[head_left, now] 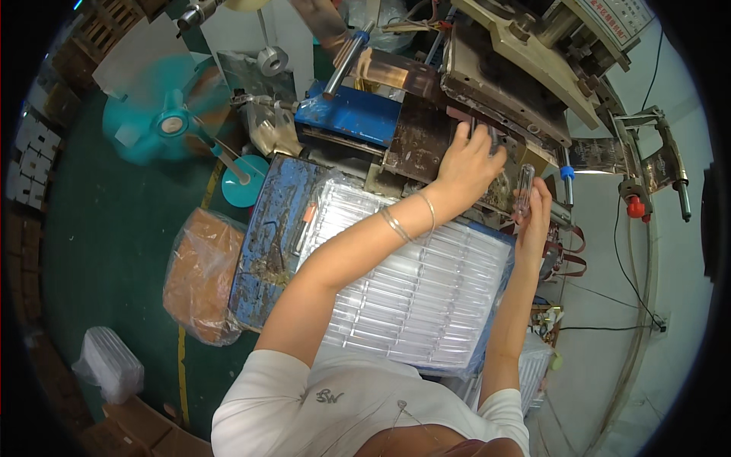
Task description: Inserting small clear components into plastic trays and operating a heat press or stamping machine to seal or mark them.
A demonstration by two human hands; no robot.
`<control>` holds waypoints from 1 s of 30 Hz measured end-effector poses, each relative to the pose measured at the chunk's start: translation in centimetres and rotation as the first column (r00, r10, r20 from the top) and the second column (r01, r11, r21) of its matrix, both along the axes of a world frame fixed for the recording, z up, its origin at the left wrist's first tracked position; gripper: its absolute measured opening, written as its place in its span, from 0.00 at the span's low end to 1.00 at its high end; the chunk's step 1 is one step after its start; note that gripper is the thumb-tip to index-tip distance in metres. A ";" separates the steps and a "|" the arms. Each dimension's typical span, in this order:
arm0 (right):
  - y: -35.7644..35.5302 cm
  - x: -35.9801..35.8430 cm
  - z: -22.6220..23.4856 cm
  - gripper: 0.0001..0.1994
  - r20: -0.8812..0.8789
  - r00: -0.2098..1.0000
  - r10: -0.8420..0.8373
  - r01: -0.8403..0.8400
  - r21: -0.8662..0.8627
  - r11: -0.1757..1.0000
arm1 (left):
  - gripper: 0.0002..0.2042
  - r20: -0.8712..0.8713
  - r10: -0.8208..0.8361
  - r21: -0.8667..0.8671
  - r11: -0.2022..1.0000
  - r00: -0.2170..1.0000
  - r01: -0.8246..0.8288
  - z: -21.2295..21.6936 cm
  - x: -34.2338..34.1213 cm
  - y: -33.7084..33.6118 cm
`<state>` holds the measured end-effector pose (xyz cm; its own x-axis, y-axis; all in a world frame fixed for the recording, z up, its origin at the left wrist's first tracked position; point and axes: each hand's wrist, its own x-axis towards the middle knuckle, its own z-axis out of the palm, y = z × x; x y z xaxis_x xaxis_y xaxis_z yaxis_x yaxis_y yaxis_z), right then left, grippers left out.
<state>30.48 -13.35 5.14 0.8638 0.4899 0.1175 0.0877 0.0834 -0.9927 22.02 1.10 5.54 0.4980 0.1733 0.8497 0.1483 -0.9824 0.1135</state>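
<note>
My left hand (474, 164) reaches under the head of a press (502, 76). Its fingers are bent down around a small dark piece at the press bed, too hidden to name. Two thin bangles circle that wrist. Lower and to the right, my right hand (535, 212) grips a small clear plastic case (524, 190), held upright beside the bed. Below my left forearm lies a tray (502, 266) filled with rows of clear plastic cases (396, 305), partly hidden by that arm.
A blue worn tabletop (255, 251) carries the tray. To the left stand a turning teal fan (171, 122) and a brown carton in plastic wrap (202, 278). Shiny foil (598, 154) runs to rollers at right. A blue machine part (350, 114) sits left of the press.
</note>
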 end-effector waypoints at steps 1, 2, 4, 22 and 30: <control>0.3 0.2 0.0 0.19 0.006 1.000 -0.020 0.020 -0.022 1.000 | 0.13 -0.002 0.005 -0.010 1.000 1.000 -0.005 0.3 0.2 -0.2; 0.5 0.5 -0.1 0.18 -0.015 1.000 -0.002 0.002 -0.009 1.000 | 0.11 0.002 -0.042 0.035 0.999 0.999 0.041 0.7 0.3 -0.4; 1.7 1.0 -0.5 0.18 -0.012 1.000 -0.007 0.008 0.055 0.998 | 0.11 0.051 -0.123 0.028 0.992 0.991 0.122 2.3 -0.6 -1.3; 9.9 1.0 0.1 0.22 0.388 0.921 0.034 0.014 -0.121 0.993 | 0.15 0.579 -0.586 -0.669 -0.739 0.567 -0.081 -6.2 -18.5 -11.9; 9.7 0.7 0.4 0.24 0.170 0.983 0.065 -0.055 -0.059 0.997 | 0.13 0.517 -0.529 -0.578 -0.796 0.673 -0.181 -7.3 -19.2 -13.1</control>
